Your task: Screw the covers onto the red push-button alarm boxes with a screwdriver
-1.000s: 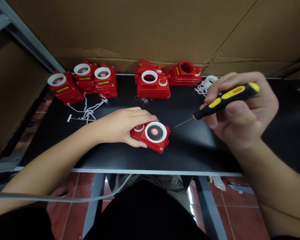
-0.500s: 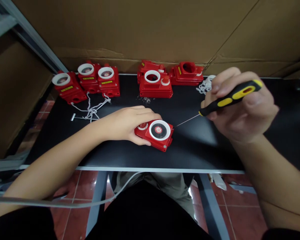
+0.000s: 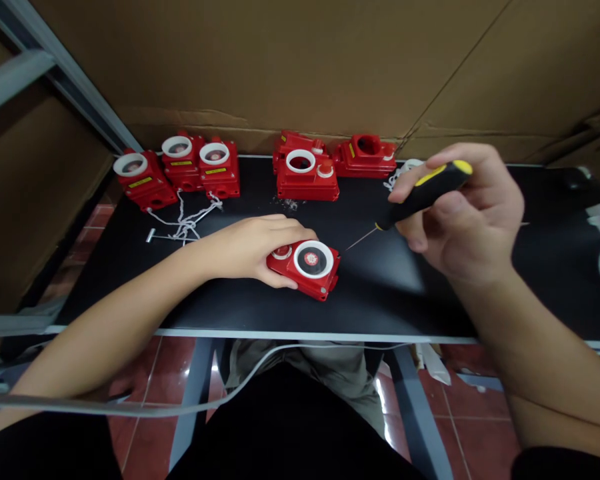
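My left hand [image 3: 253, 247] is closed around a red housing [image 3: 305, 283] that lies on the black table in front of me. The housing bears a white ring with a black disc inside and a small red knob half under my fingers. In my right hand [image 3: 475, 223] is a screwdriver [image 3: 420, 198] with a black and yellow handle, held tilted downward. Its thin shaft points at the housing's right-hand corner, and the tip sits just off that corner.
Three red housings with white rings [image 3: 145, 180] stand at the back left, with white cords and metal rods [image 3: 180, 233] before them. Further red housings [image 3: 307, 187] stand at the back middle near grey crumbs [image 3: 291, 204]. White cord [image 3: 397, 175] lies behind my right hand.
My right hand has moved left and turned with the screwdriver, whose tip has come slightly away from the housing's corner. My left hand keeps its hold. The camera view has shifted a little.
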`<state>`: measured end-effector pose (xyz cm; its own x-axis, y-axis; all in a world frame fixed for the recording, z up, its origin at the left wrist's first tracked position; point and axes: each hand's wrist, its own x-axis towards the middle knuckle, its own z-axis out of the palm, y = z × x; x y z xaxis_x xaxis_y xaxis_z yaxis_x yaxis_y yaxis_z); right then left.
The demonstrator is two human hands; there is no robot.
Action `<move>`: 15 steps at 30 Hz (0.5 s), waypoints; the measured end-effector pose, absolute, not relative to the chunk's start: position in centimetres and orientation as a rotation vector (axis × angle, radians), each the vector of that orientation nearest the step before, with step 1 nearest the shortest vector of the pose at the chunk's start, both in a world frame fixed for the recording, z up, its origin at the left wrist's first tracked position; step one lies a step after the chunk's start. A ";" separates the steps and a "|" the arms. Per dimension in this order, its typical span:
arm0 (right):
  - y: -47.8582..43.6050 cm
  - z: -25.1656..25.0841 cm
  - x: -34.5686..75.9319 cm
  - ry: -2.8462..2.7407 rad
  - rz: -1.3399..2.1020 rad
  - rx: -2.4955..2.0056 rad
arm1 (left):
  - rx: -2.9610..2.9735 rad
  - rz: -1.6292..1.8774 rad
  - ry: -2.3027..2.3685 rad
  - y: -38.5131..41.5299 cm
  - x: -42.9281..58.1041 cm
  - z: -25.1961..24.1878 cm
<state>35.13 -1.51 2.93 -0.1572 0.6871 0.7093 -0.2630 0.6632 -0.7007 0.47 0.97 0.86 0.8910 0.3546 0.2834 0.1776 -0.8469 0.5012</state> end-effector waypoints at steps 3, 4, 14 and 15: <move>-1.5 3.1 35.3 -1.509 0.937 -0.380 | 2.576 0.518 0.371 1.0 0.5 1.0; -1.4 3.2 35.4 -1.509 0.930 -0.393 | 2.574 0.518 0.371 1.0 0.5 1.0; -1.6 3.5 35.8 -1.500 0.856 -0.438 | 2.538 0.441 0.428 1.0 0.4 1.5; -1.6 3.5 35.8 -1.491 0.858 -0.439 | 2.526 0.427 0.446 0.9 0.4 1.5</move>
<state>35.82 -1.58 3.47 -0.1295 0.7229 0.6787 -0.2231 0.6457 -0.7303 0.39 0.88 1.54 0.8955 0.3937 0.2077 0.2245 -0.8024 0.5530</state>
